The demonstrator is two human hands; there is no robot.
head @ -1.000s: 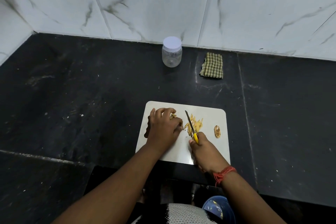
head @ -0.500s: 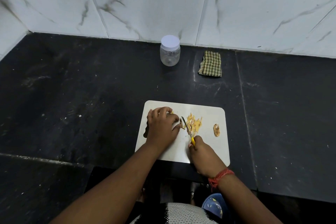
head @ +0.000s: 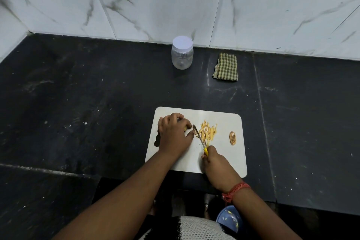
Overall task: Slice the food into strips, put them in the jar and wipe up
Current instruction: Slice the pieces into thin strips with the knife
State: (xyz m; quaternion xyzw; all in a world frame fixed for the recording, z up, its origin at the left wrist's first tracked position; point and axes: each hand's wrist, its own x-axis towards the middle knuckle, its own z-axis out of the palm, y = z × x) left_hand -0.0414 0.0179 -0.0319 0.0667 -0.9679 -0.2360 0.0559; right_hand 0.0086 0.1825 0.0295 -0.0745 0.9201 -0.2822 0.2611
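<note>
Gripping a yellow-handled knife (head: 200, 139), the right hand (head: 218, 167) set its blade beside the left hand (head: 174, 135), whose curled fingers held a mostly hidden piece of food (head: 185, 129) on the white cutting board (head: 224, 161). Cut strips (head: 208, 132) lay just right of the blade. Lidded jar (head: 182, 52) stood near the wall, checked cloth (head: 226, 66) beside it.

Both forearms are reaching forward from the bottom of the view, bare to the wrists. The left hand (head: 174, 136) is lying palm down with its fingers curled under, the knuckles raised and the thumb stretching out to the right. The right hand (head: 217, 165) is sitting nearer the body, its fingers closing around a yellow handle, the index finger running up along it. A red thread band (head: 234, 191) is circling the right wrist. The 2 hands are close together but not touching.
</note>
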